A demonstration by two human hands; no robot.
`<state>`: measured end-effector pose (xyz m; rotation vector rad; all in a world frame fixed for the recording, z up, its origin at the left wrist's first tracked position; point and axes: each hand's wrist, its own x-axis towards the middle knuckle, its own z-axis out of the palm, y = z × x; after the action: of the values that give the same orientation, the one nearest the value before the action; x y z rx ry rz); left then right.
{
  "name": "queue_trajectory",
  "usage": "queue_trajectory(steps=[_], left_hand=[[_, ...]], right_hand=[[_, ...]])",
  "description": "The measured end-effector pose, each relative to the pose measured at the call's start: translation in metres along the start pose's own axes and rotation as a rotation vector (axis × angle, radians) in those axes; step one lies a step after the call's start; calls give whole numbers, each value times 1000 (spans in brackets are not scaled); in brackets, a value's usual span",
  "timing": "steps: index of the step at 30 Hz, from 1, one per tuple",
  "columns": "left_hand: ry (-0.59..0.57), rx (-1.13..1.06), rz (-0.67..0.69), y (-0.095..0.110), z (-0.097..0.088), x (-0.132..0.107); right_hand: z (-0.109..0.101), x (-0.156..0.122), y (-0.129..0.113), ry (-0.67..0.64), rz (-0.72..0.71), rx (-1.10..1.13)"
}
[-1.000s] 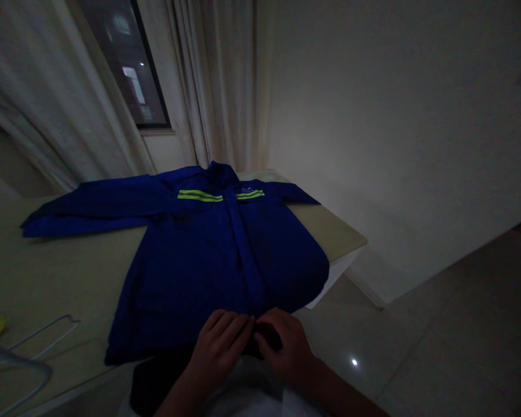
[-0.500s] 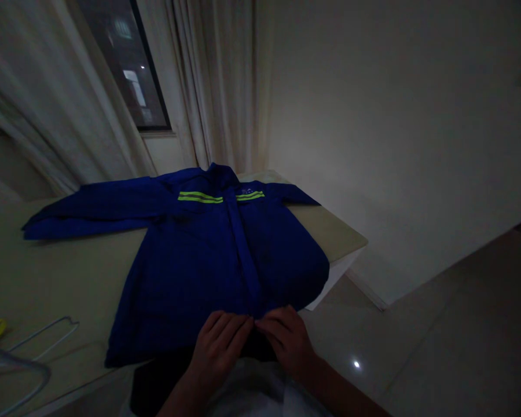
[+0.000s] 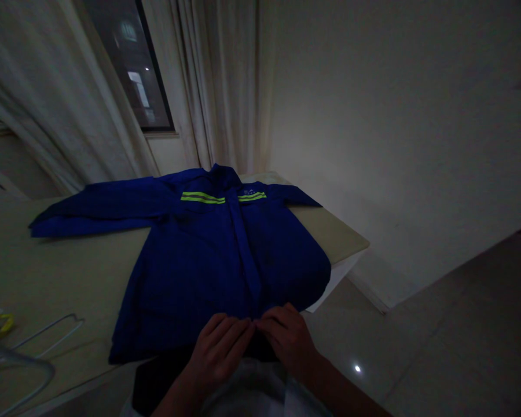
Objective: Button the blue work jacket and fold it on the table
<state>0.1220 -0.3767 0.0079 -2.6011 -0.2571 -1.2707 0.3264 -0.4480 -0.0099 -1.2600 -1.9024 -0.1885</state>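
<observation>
Closest to the viewer, pale clothing (image 3: 243,391) shows just below the jacket's hem, with a black patch (image 3: 156,382) beside it, too dark to make out. Left of the jacket's lower corner lie a grey curved bar (image 3: 26,360), a thin wire hanger (image 3: 43,332) and a small yellow item (image 3: 5,325), all apart from the cloth. The table (image 3: 69,278) stretches under the jacket and out to its left, while the shiny floor (image 3: 399,347) drops away to its right. Beyond the jacket's collar hang long curtains (image 3: 234,87), with a dark window (image 3: 134,69) between them, and a plain wall (image 3: 395,145) rises past its right sleeve. The blue jacket (image 3: 191,266) lies front up and spread out, its hem at the table's near edge directly at the fingertips, its body, yellow-green chest stripes and collar reaching away from them. The left hand (image 3: 221,347) and right hand (image 3: 289,341) meet at the middle of the jacket's hem, covering the bottom of its front placket; both have fingers bent and closed, tips nearly touching, pinching the jacket's edge there, though the exact bit between them is hidden in shadow.
</observation>
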Motion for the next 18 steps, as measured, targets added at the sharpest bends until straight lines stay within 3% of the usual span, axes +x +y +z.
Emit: queue_trajectory(steps=[3,9,18], left_hand=[[-8,-41,0,0,1,2],[-76,-104,-145,2,10,-9],[-38,-54,-101,2,10,-5]], right_hand=[[-2,-2,2,-28,44,27],[-4,-2,2,14,20,49],[-5,0,2,37,-33,35]])
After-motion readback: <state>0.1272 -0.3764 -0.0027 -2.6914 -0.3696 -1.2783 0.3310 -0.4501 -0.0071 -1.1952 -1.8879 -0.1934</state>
